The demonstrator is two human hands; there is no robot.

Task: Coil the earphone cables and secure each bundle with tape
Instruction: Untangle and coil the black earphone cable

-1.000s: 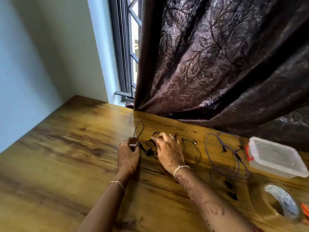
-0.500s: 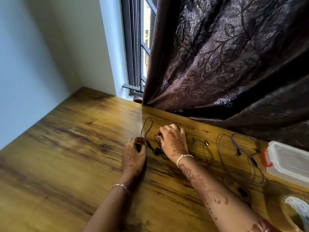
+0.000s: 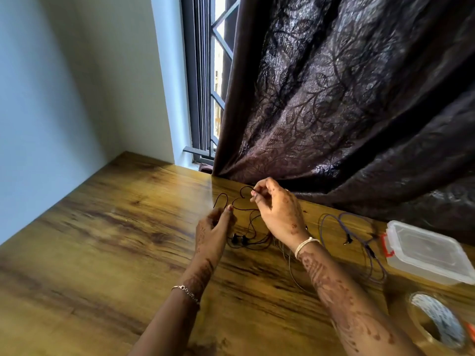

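Both hands, left hand [image 3: 214, 231] and right hand [image 3: 279, 210], pinch the black earphone cable [image 3: 248, 231] above the desk [image 3: 102, 240]. Just right lie a purple cable [image 3: 359, 242], lidded plastic box [image 3: 429, 253] and tape roll [image 3: 437, 319]; a dark curtain [image 3: 347, 98] hangs behind.

Left hand [image 3: 213, 232], right hand [image 3: 277, 211] pinched

A dark curtain [image 3: 347, 98] hangs beside the window [image 3: 205, 86] behind the table [image 3: 102, 240], where a clear box [image 3: 424, 250] sits
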